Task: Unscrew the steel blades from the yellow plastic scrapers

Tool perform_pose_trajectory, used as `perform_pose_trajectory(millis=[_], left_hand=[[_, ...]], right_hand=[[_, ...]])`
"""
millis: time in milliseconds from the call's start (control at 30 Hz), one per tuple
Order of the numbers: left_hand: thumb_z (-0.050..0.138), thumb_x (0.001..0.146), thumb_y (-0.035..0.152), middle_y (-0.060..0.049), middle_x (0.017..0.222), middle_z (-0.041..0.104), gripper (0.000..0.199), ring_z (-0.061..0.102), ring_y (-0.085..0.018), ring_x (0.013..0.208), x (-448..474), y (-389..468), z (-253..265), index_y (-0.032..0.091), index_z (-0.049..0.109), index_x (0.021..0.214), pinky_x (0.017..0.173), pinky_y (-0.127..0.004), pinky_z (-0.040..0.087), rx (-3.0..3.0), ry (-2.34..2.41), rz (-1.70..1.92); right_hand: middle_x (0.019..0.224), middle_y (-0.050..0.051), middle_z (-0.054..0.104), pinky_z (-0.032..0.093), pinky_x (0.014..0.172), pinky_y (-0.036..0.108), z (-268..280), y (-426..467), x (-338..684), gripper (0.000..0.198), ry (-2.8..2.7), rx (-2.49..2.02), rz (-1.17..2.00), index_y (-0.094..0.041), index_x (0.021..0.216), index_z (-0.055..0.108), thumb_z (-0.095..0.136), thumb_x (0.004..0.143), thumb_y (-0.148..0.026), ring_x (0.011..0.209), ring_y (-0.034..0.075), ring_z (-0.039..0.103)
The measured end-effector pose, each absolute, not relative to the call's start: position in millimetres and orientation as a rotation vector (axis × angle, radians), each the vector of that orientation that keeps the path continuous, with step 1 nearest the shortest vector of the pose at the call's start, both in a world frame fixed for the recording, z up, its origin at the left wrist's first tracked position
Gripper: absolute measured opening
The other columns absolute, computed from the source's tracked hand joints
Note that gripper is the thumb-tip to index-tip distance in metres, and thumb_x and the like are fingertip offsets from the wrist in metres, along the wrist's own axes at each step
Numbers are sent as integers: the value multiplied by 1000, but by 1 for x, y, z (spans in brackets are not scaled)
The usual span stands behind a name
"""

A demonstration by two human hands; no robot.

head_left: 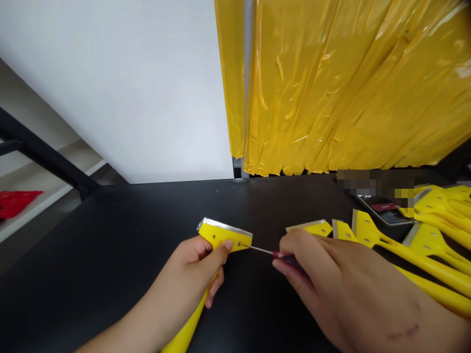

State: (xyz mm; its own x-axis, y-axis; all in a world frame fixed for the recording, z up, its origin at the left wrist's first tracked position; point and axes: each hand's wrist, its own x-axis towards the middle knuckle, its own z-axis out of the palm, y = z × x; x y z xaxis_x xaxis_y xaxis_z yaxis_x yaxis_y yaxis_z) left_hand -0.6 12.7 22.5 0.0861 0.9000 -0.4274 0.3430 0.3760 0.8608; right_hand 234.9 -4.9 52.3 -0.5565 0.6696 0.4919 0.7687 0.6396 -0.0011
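Observation:
My left hand is closed around the neck of a yellow scraper, its thumb pressed on the head below a shiny metal blade edge. The scraper's handle runs down toward the bottom of the view. In my right hand is a screwdriver with a dark red handle, mostly covered by my fingers. Its thin shaft points left, and the tip meets the screw at the right side of the scraper head. A second hole shows at the left of the head.
Several more yellow scrapers lie on the black table at the right, partly behind my right hand. A phone rests near them. Yellow plastic sheeting and a white panel stand behind the table. Something red lies on a shelf at left.

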Motion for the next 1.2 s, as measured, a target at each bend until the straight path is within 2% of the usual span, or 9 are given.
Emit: perform_pose_trajectory(millis=[33, 167, 267, 333, 467, 567, 900, 1000, 1200], left_hand=[[59, 94, 65, 1, 44, 52, 59, 42, -11, 40, 0, 13, 23, 22, 49, 54, 49, -25, 34, 1172, 1486, 608], [60, 94, 63, 2, 44, 52, 57, 43, -11, 40, 0, 12, 24, 23, 50, 56, 49, -25, 34, 1170, 1495, 630], [59, 94, 63, 2, 43, 52, 56, 43, -11, 39, -2, 13, 21, 23, 50, 57, 49, -25, 34, 1166, 1477, 603], [58, 94, 64, 2, 43, 51, 57, 43, -11, 39, -4, 14, 19, 23, 50, 56, 48, -25, 34, 1176, 1471, 588], [60, 92, 66, 2, 43, 51, 56, 43, -11, 38, -3, 15, 20, 23, 51, 57, 46, -25, 33, 1158, 1479, 577], [59, 93, 64, 2, 44, 52, 56, 42, -10, 39, -2, 14, 22, 22, 50, 57, 47, -24, 34, 1172, 1482, 605], [59, 95, 64, 2, 43, 52, 55, 43, -11, 38, -6, 18, 22, 23, 50, 58, 46, -24, 34, 1209, 1499, 619], [58, 96, 64, 2, 44, 53, 57, 44, -11, 39, -7, 18, 24, 23, 50, 58, 46, -24, 36, 1250, 1511, 634], [60, 96, 61, 4, 43, 52, 54, 43, -11, 40, -10, 16, 27, 23, 50, 59, 46, -24, 33, 1320, 1514, 617]], right_hand=[[60, -5, 58, 30, 44, 32, 52, -5, 235, 31, -2408, -1144, -320, -25, 86, 46, 35, 114, -31, 41, 16, 57], [68, -3, 63, 38, 47, 31, 52, -6, 236, 28, -2400, -1154, -309, -24, 92, 50, 35, 114, -34, 49, 17, 64], [59, -6, 56, 31, 43, 33, 52, -7, 238, 30, -2405, -1187, -336, -27, 85, 45, 38, 113, -35, 40, 17, 56], [65, -4, 60, 35, 45, 32, 51, -6, 238, 28, -2401, -1177, -288, -26, 90, 48, 37, 113, -36, 46, 18, 61], [60, -7, 56, 30, 43, 33, 51, -5, 237, 26, -2391, -1193, -280, -27, 89, 46, 39, 113, -34, 41, 17, 57], [70, -4, 62, 37, 48, 32, 50, -4, 237, 21, -2379, -1166, -240, -25, 95, 49, 39, 112, -32, 50, 18, 64], [66, -5, 58, 32, 46, 33, 50, -2, 236, 23, -2415, -1147, -232, -26, 88, 46, 42, 111, -27, 46, 17, 60], [74, -3, 61, 37, 51, 34, 49, -2, 236, 20, -2441, -1101, -229, -25, 93, 48, 41, 112, -25, 55, 18, 64], [63, -7, 57, 33, 48, 34, 45, -2, 237, 28, -2444, -1085, -214, -26, 84, 44, 42, 112, -26, 46, 16, 59]])
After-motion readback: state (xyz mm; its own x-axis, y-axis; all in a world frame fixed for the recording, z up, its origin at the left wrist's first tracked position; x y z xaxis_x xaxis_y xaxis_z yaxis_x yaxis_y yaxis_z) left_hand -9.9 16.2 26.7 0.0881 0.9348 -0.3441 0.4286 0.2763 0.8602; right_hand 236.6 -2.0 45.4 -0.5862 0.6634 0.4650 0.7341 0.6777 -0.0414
